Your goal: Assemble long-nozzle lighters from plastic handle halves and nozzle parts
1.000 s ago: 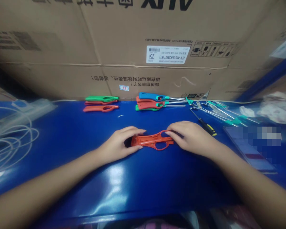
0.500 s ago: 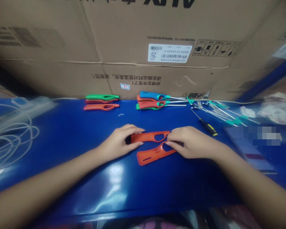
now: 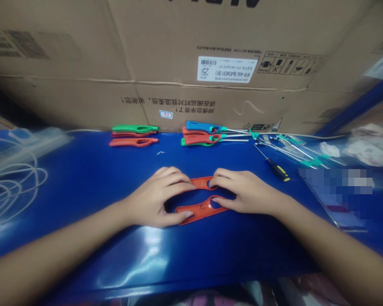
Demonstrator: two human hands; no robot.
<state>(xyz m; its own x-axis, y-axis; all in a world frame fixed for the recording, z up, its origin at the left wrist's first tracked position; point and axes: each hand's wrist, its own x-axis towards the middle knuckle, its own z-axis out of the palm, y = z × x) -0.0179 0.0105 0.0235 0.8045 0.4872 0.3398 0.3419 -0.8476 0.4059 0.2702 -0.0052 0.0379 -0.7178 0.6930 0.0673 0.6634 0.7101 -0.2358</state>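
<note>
Two orange half shells of a lighter handle lie side by side on the blue table, inner faces up. My left hand point(image 3: 161, 197) spans both, fingers over the left end of the upper half shell point(image 3: 198, 182) and thumb on the lower half shell point(image 3: 199, 209). At the oval openings, my right hand point(image 3: 242, 189) has its fingers on the upper shell and its thumb on the lower one. A gap of blue tabletop shows between the shells. The upper shell's left end is hidden under my left fingers.
Behind stand green and red handles point(image 3: 134, 142) and several lighters with metal tubes point(image 3: 204, 127). To the right lie a screwdriver point(image 3: 277, 169), loose metal tubes point(image 3: 293, 148) and a flat phone-like device point(image 3: 341, 208). A coiled white cable point(image 3: 35, 191) is at left, a cardboard box point(image 3: 92, 97) behind.
My left hand has gone from pinching the upper shell to spanning both shells. My right fingers have moved left into the openings. The lower shell has shifted left.
</note>
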